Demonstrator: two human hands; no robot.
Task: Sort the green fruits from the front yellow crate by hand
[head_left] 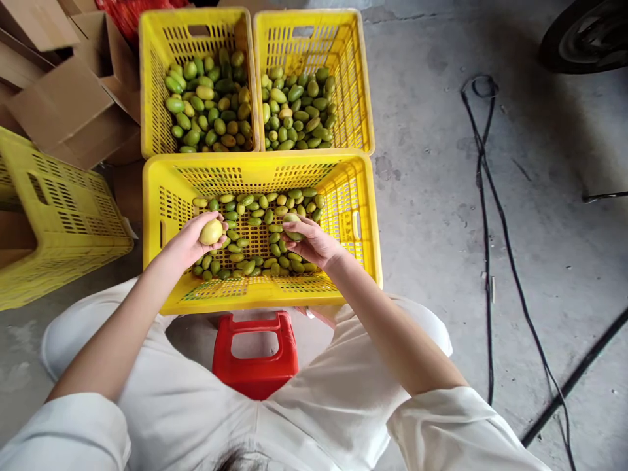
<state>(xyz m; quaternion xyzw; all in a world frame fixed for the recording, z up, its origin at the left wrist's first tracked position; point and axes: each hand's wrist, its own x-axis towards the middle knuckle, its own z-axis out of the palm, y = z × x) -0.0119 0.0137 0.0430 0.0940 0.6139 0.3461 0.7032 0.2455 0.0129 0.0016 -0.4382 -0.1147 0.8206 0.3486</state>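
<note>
My left hand [199, 234] holds a pale yellow, smooth oval fruit [210, 231], with the fingers curled round it. On the other side, my right hand [314, 242] grips a green oval fruit [293, 226] between thumb and fingers. Both hands are inside the front yellow plastic crate [262, 302], above its slotted floor. Scattered over that floor lie many green and yellowish oval fruits [250, 267], mostly round the sides, with a bare patch of slots in the middle.
Behind stand two yellow crates, the left one [152, 85] and the right one [360, 78], both holding similar fruit. Cardboard boxes [63, 104] and a tilted yellow crate [73, 229] are at the left. A red stool [255, 376] is between the knees. Black cables [485, 196] and a wheel [583, 36] are at right.
</note>
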